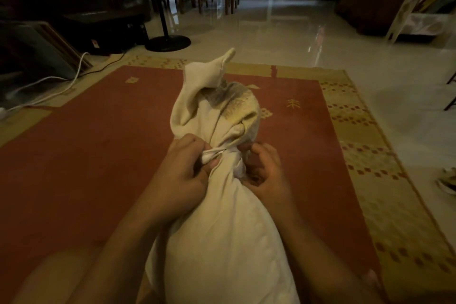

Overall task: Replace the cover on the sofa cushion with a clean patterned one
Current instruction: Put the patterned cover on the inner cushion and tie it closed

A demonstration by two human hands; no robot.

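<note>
Risk, slip: the pinch on the white band (215, 152) looks shallow. A hard tug would likely pull it out of the fingers and loosen the gathered neck.
Risk, jam: if the hands pull in opposite directions, the band could cinch tighter around the cloth. The dim light also makes the knot hard to read.
Left hand (183, 168): fingers curled, thumb and fingertips pinching the end of the band at the left side of the neck.
Band: runs from the left hand across the neck. I cannot tell whether it is a tie or a rolled hem.
Right hand (266, 171): fingers curled in, gripping the bunched cover (217, 106) at the right side of the neck.
Cover: cream with a patterned patch, heaped just beyond both hands.
Cushion (222, 242): white, lying on the red rug (98, 155) from under the hands back towards the person.
</note>
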